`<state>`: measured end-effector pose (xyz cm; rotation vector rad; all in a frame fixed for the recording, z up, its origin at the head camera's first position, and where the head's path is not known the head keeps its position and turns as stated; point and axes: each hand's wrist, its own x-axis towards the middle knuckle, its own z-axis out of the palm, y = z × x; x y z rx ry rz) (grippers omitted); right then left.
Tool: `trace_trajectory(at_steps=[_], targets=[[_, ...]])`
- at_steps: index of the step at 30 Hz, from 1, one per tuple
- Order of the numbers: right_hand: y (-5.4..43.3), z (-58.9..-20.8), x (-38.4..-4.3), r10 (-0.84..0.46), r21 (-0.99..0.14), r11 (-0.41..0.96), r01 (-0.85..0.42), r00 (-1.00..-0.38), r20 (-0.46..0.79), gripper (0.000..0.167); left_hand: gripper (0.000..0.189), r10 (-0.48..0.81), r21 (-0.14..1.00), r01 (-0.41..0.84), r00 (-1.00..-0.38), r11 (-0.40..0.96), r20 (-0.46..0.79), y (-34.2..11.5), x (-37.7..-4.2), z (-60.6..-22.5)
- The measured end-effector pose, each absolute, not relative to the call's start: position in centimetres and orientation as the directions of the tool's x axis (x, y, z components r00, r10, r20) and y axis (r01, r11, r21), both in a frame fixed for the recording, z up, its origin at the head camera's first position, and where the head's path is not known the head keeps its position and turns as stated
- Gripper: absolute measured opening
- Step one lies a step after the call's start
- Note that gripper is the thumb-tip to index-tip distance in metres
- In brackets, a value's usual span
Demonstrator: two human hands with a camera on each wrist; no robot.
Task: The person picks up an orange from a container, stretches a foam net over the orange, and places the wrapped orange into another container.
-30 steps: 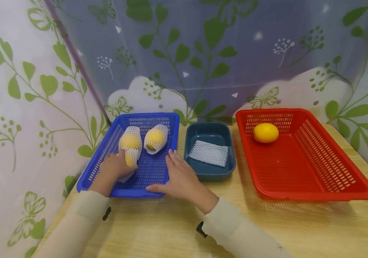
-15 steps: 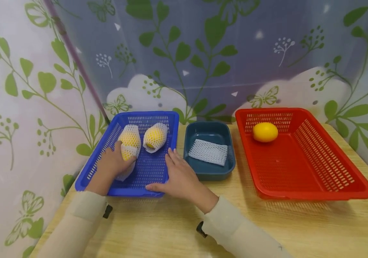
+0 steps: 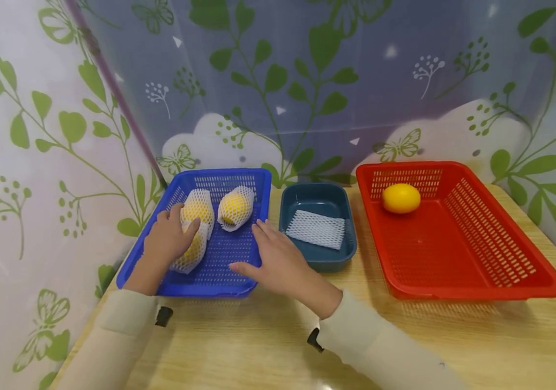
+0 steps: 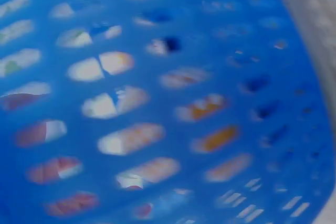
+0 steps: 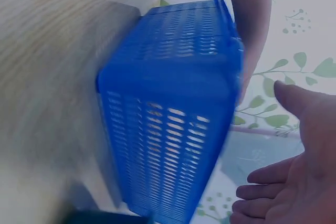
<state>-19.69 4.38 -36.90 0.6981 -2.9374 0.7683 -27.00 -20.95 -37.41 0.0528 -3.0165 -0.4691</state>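
In the head view, three yellow fruits in white foam nets lie in a blue basket [image 3: 229, 271]: a front-left netted fruit [image 3: 193, 255], a rear-left netted fruit [image 3: 198, 208] and a right netted fruit [image 3: 235, 209]. My left hand [image 3: 165, 238] is over the left side of the front-left one, thumb across its top and spread from the fingers; fingertips are partly hidden. My right hand [image 3: 282, 260] hovers at the basket's right side, fingers straight, holding nothing. The right wrist view shows this right hand [image 5: 299, 156] apart from the basket wall [image 5: 168, 129]. Only blurred blue basket wall [image 4: 157, 87] fills the left wrist view.
A dark teal tray [image 3: 328, 265] holds a flat white foam net [image 3: 316, 228]. To its right, a red basket [image 3: 433, 254] contains a bare, lemon-like yellow fruit [image 3: 401, 198]. Everything stands on a wooden table [image 3: 239, 346], with patterned cloth [image 3: 278, 81] behind.
My left hand has shifted up and away from me, uncovering the front-left netted fruit. My right hand has come off the basket's rim and moved slightly right.
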Motion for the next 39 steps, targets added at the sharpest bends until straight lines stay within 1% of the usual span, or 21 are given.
trace_trajectory(at_steps=[4,7,12,18,24,28,31,34,39], targets=[[5.4,-35.7,-19.3,-0.428,-0.411,0.792,-0.451,-0.891,0.153,0.090,0.069,-0.003,0.303,0.010,-0.999,0.953,0.044,-20.2,-26.2,-36.0],[6.4,-34.8,-18.9,-0.437,-0.377,0.805,-0.459,-0.887,0.147,0.088,0.067,0.055,0.298,0.064,-0.998,0.952,0.040,-19.3,-25.4,-35.1],[8.9,-33.5,-18.5,-0.443,-0.316,0.829,-0.461,-0.887,0.132,0.086,0.063,0.141,0.291,0.169,-0.983,0.942,0.113,-17.1,-23.7,-33.9],[12.9,-31.7,-18.3,-0.448,-0.219,0.856,-0.468,-0.883,0.137,0.085,0.061,0.224,0.307,0.277,-0.954,0.910,0.198,-13.1,-21.6,-32.6],[17.2,-30.2,-17.9,-0.431,-0.156,0.877,-0.455,-0.887,0.166,0.086,0.064,0.319,0.347,0.376,-0.924,0.859,0.212,-8.9,-19.4,-32.0],[20.1,-30.0,-17.7,-0.425,-0.119,0.886,-0.449,-0.886,0.184,0.089,0.065,0.376,0.377,0.433,-0.901,0.819,0.218,-6.4,-18.8,-32.5],[22.4,-30.1,-18.0,-0.401,-0.107,0.901,-0.421,-0.901,0.168,0.092,0.065,0.426,0.393,0.482,-0.876,0.783,0.225,-4.4,-18.5,-33.6],[24.2,-30.3,-18.7,-0.376,-0.085,0.915,-0.395,-0.910,0.176,0.092,0.066,0.469,0.395,0.504,-0.863,0.768,0.187,-2.4,-17.9,-34.5],[25.8,-30.4,-20.2,-0.341,-0.079,0.930,-0.359,-0.923,0.179,0.092,0.069,0.517,0.359,0.527,-0.846,0.770,0.131,0.6,-16.9,-35.3]])
